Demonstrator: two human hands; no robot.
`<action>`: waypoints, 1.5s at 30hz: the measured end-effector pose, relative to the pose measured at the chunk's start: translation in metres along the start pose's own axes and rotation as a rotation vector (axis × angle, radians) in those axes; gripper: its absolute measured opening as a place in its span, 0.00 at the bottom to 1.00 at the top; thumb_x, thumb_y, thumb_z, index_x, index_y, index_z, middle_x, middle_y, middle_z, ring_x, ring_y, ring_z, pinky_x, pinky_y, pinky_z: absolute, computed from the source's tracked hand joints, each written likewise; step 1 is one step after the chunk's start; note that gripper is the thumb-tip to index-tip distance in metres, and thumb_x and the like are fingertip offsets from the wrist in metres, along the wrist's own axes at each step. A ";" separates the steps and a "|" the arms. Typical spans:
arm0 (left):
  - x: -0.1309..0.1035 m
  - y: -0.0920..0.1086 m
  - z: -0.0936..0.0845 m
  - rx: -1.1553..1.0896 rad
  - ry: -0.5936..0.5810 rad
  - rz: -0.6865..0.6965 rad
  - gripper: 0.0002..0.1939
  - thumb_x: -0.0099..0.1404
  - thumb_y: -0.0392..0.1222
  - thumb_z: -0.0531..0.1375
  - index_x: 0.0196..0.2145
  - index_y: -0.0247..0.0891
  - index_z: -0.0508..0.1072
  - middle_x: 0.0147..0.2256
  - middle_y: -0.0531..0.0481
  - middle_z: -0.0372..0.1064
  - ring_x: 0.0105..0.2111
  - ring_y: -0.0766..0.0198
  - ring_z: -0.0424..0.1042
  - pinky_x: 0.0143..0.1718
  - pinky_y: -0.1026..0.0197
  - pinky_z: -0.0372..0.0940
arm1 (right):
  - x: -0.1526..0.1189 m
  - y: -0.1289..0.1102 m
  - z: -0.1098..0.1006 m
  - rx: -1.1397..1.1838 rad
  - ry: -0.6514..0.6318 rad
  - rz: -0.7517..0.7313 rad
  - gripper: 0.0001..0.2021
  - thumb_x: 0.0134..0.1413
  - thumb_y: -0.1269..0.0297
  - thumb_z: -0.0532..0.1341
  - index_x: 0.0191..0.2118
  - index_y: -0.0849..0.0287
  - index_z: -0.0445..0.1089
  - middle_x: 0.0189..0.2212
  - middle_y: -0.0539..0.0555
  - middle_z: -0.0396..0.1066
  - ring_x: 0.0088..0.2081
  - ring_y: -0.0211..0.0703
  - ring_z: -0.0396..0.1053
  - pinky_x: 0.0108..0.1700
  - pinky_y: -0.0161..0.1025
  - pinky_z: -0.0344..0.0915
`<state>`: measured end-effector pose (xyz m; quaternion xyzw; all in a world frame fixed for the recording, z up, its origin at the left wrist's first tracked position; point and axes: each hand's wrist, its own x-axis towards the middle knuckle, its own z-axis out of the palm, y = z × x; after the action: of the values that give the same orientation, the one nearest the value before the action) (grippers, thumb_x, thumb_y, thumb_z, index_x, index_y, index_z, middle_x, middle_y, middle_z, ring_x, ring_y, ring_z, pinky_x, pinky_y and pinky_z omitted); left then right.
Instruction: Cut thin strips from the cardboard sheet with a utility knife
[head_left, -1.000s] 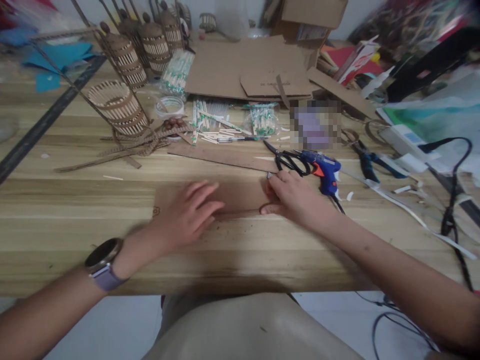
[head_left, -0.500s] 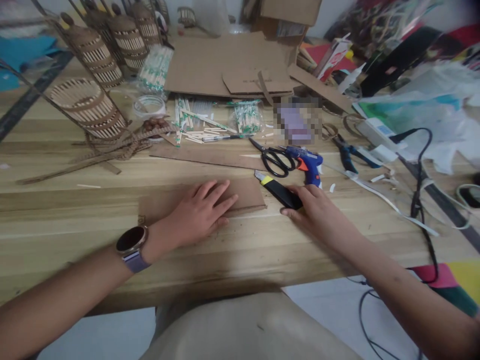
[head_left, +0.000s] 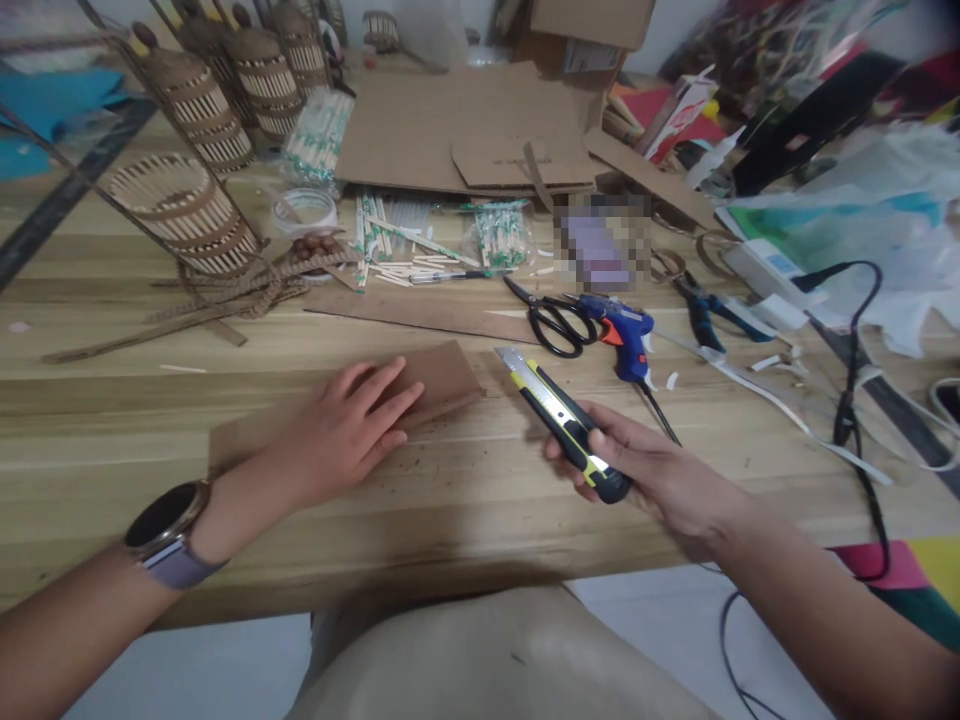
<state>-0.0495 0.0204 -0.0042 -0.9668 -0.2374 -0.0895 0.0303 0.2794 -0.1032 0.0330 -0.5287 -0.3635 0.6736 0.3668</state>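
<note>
My right hand point(head_left: 637, 455) is wrapped round a black and yellow utility knife point(head_left: 559, 415), its blade out and pointing up and left above the table. The thumb lies along the knife's side near the slider. My left hand point(head_left: 341, 430) rests with fingers apart on a brown piece of cardboard point(head_left: 442, 380), which lies slantwise on the table; my palm and wrist hide part of it. Beyond the knife's blade are black-handled scissors point(head_left: 559, 328) and a blue glue gun point(head_left: 622, 330).
Behind lie a long cardboard strip point(head_left: 420, 315), loose sticks point(head_left: 409, 268), a tape roll point(head_left: 304, 212) and large cardboard sheets point(head_left: 405, 125). Stick-and-cardboard baskets point(head_left: 187, 215) stand at left. Pliers point(head_left: 705, 310) and a black cable point(head_left: 851, 370) lie at right.
My left hand and the cardboard have shifted left and toward me, the cardboard turning slightly. My right hand has lifted the utility knife and rolled it so its blade side shows.
</note>
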 end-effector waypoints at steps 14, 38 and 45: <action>-0.007 0.000 -0.002 0.000 -0.043 -0.068 0.27 0.78 0.49 0.44 0.65 0.34 0.66 0.64 0.32 0.61 0.58 0.40 0.63 0.56 0.38 0.64 | -0.001 0.012 0.017 0.249 0.086 0.023 0.17 0.53 0.51 0.71 0.38 0.56 0.66 0.30 0.48 0.67 0.22 0.28 0.56 0.18 0.25 0.48; -0.014 -0.005 0.005 0.085 -0.161 0.004 0.37 0.68 0.28 0.53 0.68 0.62 0.58 0.69 0.44 0.50 0.65 0.39 0.55 0.58 0.38 0.62 | 0.048 -0.012 -0.036 -1.288 -0.036 -0.560 0.26 0.67 0.46 0.55 0.63 0.53 0.69 0.47 0.60 0.76 0.47 0.51 0.76 0.46 0.46 0.73; -0.012 -0.005 0.004 0.088 -0.123 0.022 0.33 0.69 0.29 0.54 0.67 0.55 0.63 0.66 0.39 0.56 0.63 0.38 0.57 0.58 0.37 0.62 | 0.052 -0.015 -0.033 -1.717 0.021 -0.611 0.25 0.70 0.51 0.50 0.67 0.53 0.63 0.47 0.61 0.73 0.40 0.50 0.73 0.41 0.45 0.69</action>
<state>-0.0614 0.0199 -0.0102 -0.9707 -0.2320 -0.0193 0.0591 0.3041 -0.0473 0.0174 -0.5069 -0.8610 0.0402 0.0130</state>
